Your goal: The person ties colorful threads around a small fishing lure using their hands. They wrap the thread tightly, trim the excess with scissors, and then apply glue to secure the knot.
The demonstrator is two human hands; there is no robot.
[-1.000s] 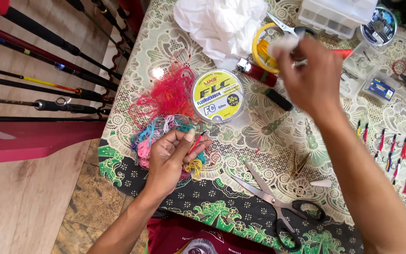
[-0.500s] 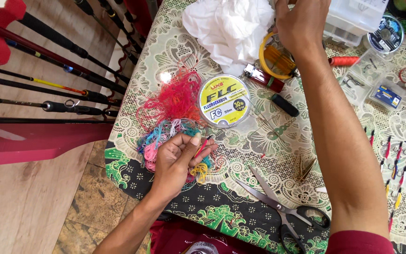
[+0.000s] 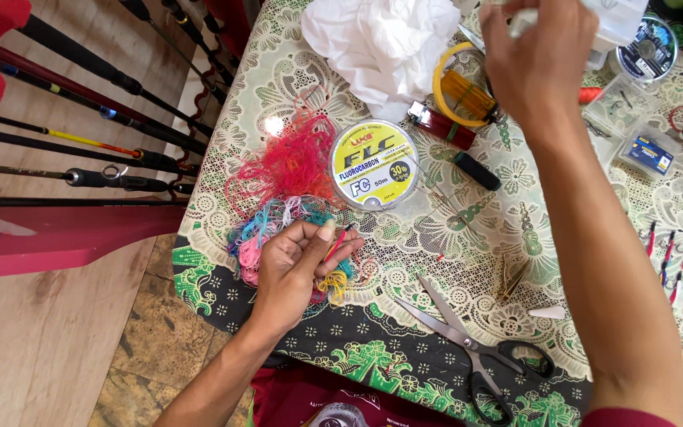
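Observation:
My left hand rests palm up at the table's near left edge and pinches a small red hook rig between thumb and fingers. It lies on a pile of pink, blue and yellow thread. A round yellow spool of fishing line sits just beyond it. My right hand is raised at the far side of the table, fingers closed on a small white object that is mostly hidden.
Scissors lie near the front edge. Crumpled white cloth, a red lighter, a black cylinder, small clear boxes and several red lures cover the patterned tablecloth. Fishing rods lean at the left.
My right hand has lifted farther away, toward the far edge of the table, still pinching the white object. My left hand has stayed on the thread pile.

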